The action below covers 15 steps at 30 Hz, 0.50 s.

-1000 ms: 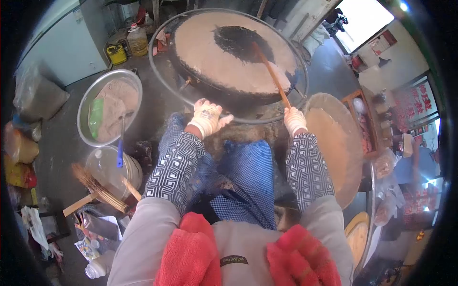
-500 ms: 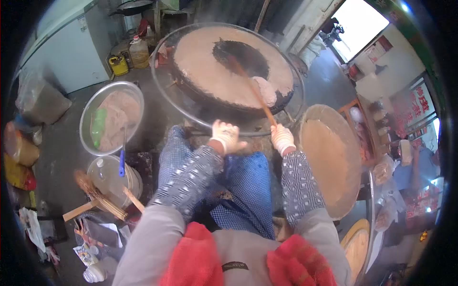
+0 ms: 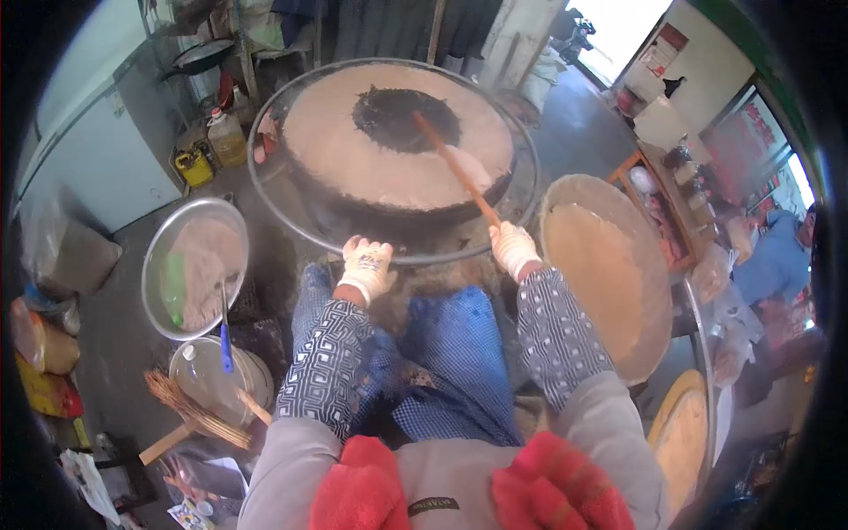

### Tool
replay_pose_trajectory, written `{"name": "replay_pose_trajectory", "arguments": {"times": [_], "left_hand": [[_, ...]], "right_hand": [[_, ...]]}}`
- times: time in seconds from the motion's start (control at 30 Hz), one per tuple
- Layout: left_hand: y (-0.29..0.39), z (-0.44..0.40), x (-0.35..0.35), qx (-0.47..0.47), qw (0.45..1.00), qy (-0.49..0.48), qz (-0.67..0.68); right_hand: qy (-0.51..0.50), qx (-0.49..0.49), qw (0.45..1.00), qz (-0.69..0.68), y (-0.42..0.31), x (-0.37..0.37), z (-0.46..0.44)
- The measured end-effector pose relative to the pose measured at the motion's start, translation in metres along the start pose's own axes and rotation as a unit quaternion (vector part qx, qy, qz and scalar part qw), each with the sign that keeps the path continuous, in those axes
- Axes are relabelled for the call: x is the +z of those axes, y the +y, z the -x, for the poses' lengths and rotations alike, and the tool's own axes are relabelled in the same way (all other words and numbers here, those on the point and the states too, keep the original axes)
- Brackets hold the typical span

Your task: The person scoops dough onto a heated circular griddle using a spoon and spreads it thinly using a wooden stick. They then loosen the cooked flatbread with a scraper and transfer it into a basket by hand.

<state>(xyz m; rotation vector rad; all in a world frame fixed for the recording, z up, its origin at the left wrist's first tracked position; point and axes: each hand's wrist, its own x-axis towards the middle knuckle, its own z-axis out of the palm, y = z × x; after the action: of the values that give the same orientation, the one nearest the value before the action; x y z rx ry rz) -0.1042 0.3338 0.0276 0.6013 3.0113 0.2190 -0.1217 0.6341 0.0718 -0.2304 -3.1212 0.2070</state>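
Note:
My right hand (image 3: 515,250), in a pale glove, is closed around the near end of a long wooden stick (image 3: 455,168). The stick slants up and left across a big round griddle (image 3: 389,205) coated with a broad ring of pinkish-beige batter (image 3: 327,115). Its far tip reaches the dark bare centre (image 3: 380,119). A paler heap of batter (image 3: 473,163) lies along the stick's right side. Around the griddle runs a metal ring (image 3: 305,231). My left hand (image 3: 367,267), gloved too, is at the ring's near edge with its fingers curled over it.
To the left stand a metal basin (image 3: 150,296) of pinkish mix, a bucket (image 3: 265,380) with a blue-handled tool (image 3: 226,349), and a straw brush (image 3: 190,406). On the right are a wide shallow pan (image 3: 658,327) of tan batter and a round wooden board (image 3: 685,424). A person (image 3: 773,261) is farther right.
The view has shifted. My left hand has moved left along the ring, its fingers going from spread to curled. The batter heap by the stick looks flatter. My right hand keeps its hold.

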Motion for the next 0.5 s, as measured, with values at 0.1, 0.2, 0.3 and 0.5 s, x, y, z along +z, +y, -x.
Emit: {"name": "replay_pose_trajectory", "arguments": {"times": [0.1, 0.2, 0.3, 0.5], "left_hand": [[-0.022, -0.001, 0.004, -0.026, 0.999, 0.027, -0.028], [-0.038, 0.007, -0.022, -0.063, 0.996, -0.043, -0.053], [-0.057, 0.006, -0.037, -0.087, 0.985, -0.099, -0.113], [-0.014, 0.024, -0.024, -0.045, 0.996, 0.005, -0.08]], "right_hand": [[-0.047, -0.04, 0.998, 0.031, 0.002, 0.009, 0.015], [-0.043, 0.025, 0.999, 0.008, 0.007, 0.02, 0.003], [-0.057, 0.006, 0.997, -0.045, -0.032, -0.018, 0.015], [-0.111, -0.089, 0.99, -0.01, 0.008, -0.027, 0.088]]}}
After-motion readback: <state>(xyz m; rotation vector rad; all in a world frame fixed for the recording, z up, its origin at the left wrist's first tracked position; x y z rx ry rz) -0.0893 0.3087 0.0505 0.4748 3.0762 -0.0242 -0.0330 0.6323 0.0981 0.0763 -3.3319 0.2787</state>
